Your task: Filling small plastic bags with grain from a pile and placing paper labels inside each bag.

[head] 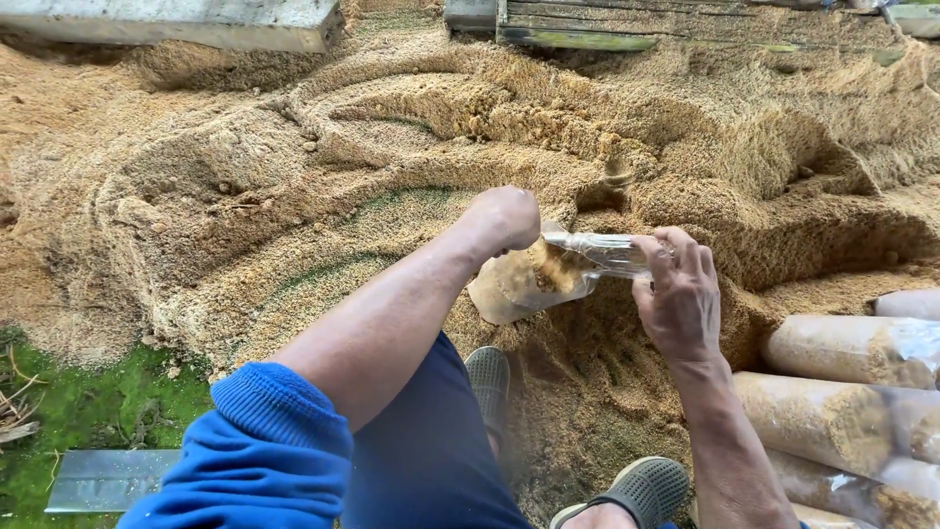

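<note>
Nearest the camera, a blue sleeve [264,460] is filling the lower left, pushed up the forearm, and dark blue shorts [431,460] are covering the knees. Two grey perforated clogs [641,485] are poking out below, the feet mostly hidden.

Just beyond, both hands are working on a clear plastic bag [548,274]. The left hand [504,217] is clenching into a fist at the bag's neck; its fingers are tucked away, so how much plastic it is pinching cannot be told. The right hand [676,294] is grasping the twisted clear end [607,253] of the bag, fingers wrapping over it. The bag is hanging between the two grips, partly filled with sawdust, its lower part blurring into the pile behind.

Right of the right-hand grip, filled sawdust bags [852,353] are lying stacked on their sides, cut off by the frame edge.

Beyond the grips, the sawdust pile [392,147] is spreading wide, scooped into hollows. Left of the sleeve, green moss [88,402] and a metal strip [103,480] are showing. Farthest off, wooden planks [196,22] are running along the top, only partly in view.
</note>
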